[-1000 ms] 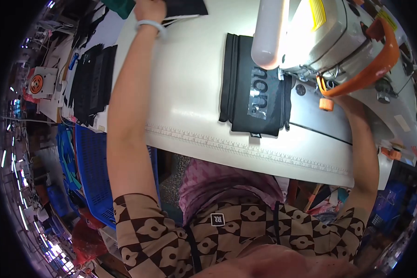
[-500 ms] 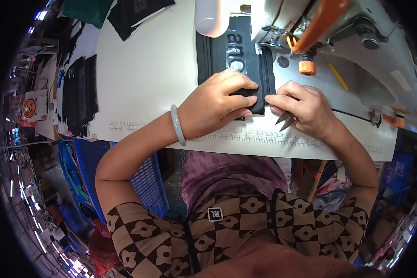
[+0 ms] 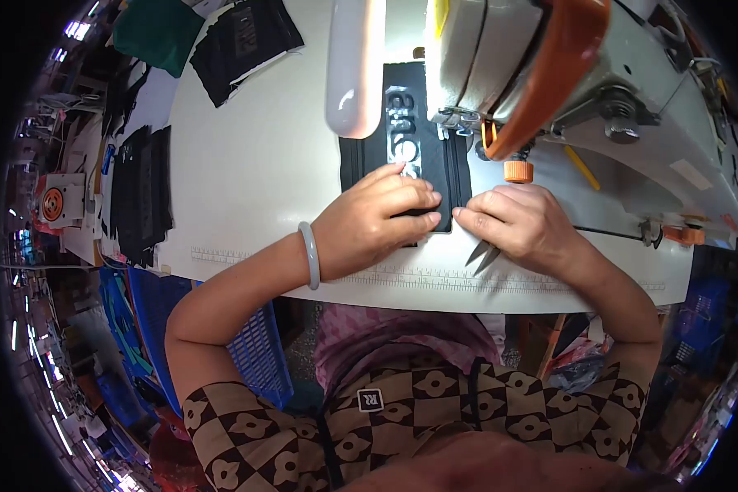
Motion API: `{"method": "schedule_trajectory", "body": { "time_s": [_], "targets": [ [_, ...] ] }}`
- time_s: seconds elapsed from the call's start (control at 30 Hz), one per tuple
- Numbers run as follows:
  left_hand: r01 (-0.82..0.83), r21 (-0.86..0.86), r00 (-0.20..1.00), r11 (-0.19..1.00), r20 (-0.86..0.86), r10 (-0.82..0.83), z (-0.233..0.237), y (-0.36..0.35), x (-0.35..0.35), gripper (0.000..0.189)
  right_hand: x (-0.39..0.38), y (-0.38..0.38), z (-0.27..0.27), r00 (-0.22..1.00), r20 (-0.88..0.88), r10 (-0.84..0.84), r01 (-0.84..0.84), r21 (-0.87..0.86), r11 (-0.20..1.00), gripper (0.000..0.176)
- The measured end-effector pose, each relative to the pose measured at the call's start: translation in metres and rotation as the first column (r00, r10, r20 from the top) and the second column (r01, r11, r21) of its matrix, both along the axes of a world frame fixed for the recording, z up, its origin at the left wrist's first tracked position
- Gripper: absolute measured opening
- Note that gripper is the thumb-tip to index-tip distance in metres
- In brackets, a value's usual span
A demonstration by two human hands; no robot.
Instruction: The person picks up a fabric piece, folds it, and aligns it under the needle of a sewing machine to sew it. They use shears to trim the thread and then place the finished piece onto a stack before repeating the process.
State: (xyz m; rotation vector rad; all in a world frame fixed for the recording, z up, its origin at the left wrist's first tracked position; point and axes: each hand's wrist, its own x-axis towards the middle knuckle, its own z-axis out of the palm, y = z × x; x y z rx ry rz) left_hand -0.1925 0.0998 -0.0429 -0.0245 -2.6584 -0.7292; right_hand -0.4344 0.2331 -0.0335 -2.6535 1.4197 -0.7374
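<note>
A black fabric panel (image 3: 435, 176) with raised glossy letters and lengthwise seams lies under the presser foot (image 3: 447, 131) of a sewing machine (image 3: 500, 49). My left hand (image 3: 381, 213) rests on the near part of the panel, fingers spread and pressing it down, covering some of the lettering. At the panel's near right edge is my right hand (image 3: 517, 225), with thumb and forefinger pressed together by the fabric. The same hand holds thread snips (image 3: 483, 259), their dark blades pointing out below the fingers. Their handle is hidden in the palm.
A white lamp (image 3: 353, 74) hangs left of the machine head. Stacks of black panels (image 3: 142, 189) lie at the table's left, others (image 3: 246, 41) at the back. A printed ruler (image 3: 435, 277) runs along the front edge. A blue basket (image 3: 258, 353) stands below.
The camera view has shifted, so the table, machine and hands appear lower in the picture. Both hands keep nearly the same places on the panel, and the snips stay in the right hand.
</note>
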Motion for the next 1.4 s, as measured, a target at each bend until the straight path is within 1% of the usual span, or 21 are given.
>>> {"method": "schedule_trajectory", "body": {
  "time_s": [0.07, 0.23, 0.33, 0.37, 0.43, 0.5, 0.6, 0.7, 0.77, 0.87, 0.9, 0.97, 1.03, 1.13, 1.17, 1.27, 1.3, 1.37, 1.4],
  "targets": [
    [-0.006, 0.005, 1.000, 1.000, -0.022, 0.006, -0.002, -0.010, -0.005, 0.022, -0.005, -0.010, 0.002, 0.999, -0.031, -0.006, 0.007, 0.014, 1.000, 0.021],
    [-0.024, 0.031, 0.998, 0.999, -0.050, 0.026, -0.005, -0.029, -0.015, 0.022, -0.014, -0.025, -0.003, 0.998, -0.016, -0.055, 0.056, 0.044, 0.997, 0.023],
    [-0.035, -0.011, 0.999, 0.999, -0.033, 0.035, -0.005, -0.040, -0.020, 0.021, -0.014, -0.029, -0.006, 0.991, 0.007, -0.135, 0.134, 0.029, 0.991, 0.034],
    [-0.037, -0.008, 0.999, 0.999, -0.036, 0.037, -0.005, -0.044, -0.022, 0.021, -0.017, -0.030, -0.011, 0.991, 0.004, -0.132, 0.132, 0.031, 0.991, 0.034],
    [-0.020, 0.000, 1.000, 1.000, 0.002, 0.020, -0.004, -0.056, -0.024, 0.020, -0.022, -0.032, -0.031, 0.964, -0.088, -0.250, 0.260, 0.131, 0.957, 0.050],
    [-0.013, 0.008, 1.000, 1.000, 0.017, 0.012, -0.003, -0.065, -0.028, 0.019, -0.024, -0.032, -0.031, 0.943, -0.143, -0.302, 0.324, 0.177, 0.929, 0.059],
    [-0.008, -0.055, 1.000, 0.998, 0.018, 0.010, 0.000, -0.077, -0.032, 0.019, -0.017, -0.035, -0.008, 0.892, -0.252, -0.374, 0.450, 0.439, 0.778, 0.077],
    [-0.017, -0.073, 1.000, 0.997, 0.014, 0.018, -0.001, -0.086, -0.036, 0.020, -0.019, -0.035, -0.018, 0.867, -0.309, -0.391, 0.490, 0.386, 0.782, 0.082],
    [-0.019, -0.077, 1.000, 0.997, 0.012, 0.020, -0.001, -0.087, -0.037, 0.020, -0.019, -0.036, -0.017, 0.851, -0.335, -0.403, 0.511, 0.358, 0.782, 0.084],
    [-0.024, -0.079, 0.999, 0.997, 0.033, 0.027, -0.003, -0.088, -0.037, 0.020, -0.015, -0.039, -0.010, 0.842, -0.340, -0.419, 0.538, 0.474, 0.697, 0.083],
    [-0.026, -0.080, 0.999, 0.996, 0.035, 0.029, -0.003, -0.087, -0.037, 0.020, -0.016, -0.039, -0.013, 0.843, -0.338, -0.418, 0.536, 0.474, 0.698, 0.083],
    [-0.035, -0.057, 0.996, 0.998, 0.076, 0.040, -0.002, -0.087, -0.037, 0.021, -0.022, -0.035, -0.027, 0.853, -0.286, -0.437, 0.518, 0.365, 0.773, 0.083],
    [-0.042, -0.044, 0.994, 0.998, 0.098, 0.046, -0.002, -0.087, -0.037, 0.021, -0.019, -0.036, -0.025, 0.859, -0.258, -0.442, 0.507, 0.309, 0.805, 0.084],
    [-0.037, -0.102, 0.999, 0.994, 0.017, 0.039, -0.004, -0.087, -0.038, 0.020, -0.012, -0.039, -0.005, 0.843, -0.318, -0.434, 0.537, 0.455, 0.710, 0.082],
    [-0.034, -0.100, 0.999, 0.994, 0.019, 0.037, -0.005, -0.086, -0.038, 0.020, -0.011, -0.039, -0.002, 0.842, -0.317, -0.436, 0.538, 0.457, 0.708, 0.082],
    [-0.061, -0.186, 0.998, 0.981, 0.005, 0.063, -0.004, -0.085, -0.038, 0.019, -0.009, -0.041, 0.001, 0.841, -0.324, -0.434, 0.541, 0.475, 0.694, 0.078],
    [-0.058, -0.186, 0.998, 0.981, 0.010, 0.060, -0.002, -0.084, -0.037, 0.019, -0.009, -0.041, 0.000, 0.841, -0.320, -0.436, 0.541, 0.478, 0.692, 0.078],
    [-0.063, -0.205, 0.998, 0.977, 0.012, 0.067, 0.001, -0.082, -0.037, 0.020, -0.013, -0.039, -0.007, 0.854, -0.300, -0.425, 0.518, 0.410, 0.750, 0.074],
    [-0.064, -0.215, 0.998, 0.974, 0.012, 0.068, 0.004, -0.081, -0.037, 0.020, -0.016, -0.037, -0.011, 0.855, -0.293, -0.428, 0.516, 0.393, 0.761, 0.073]
  ]
}}
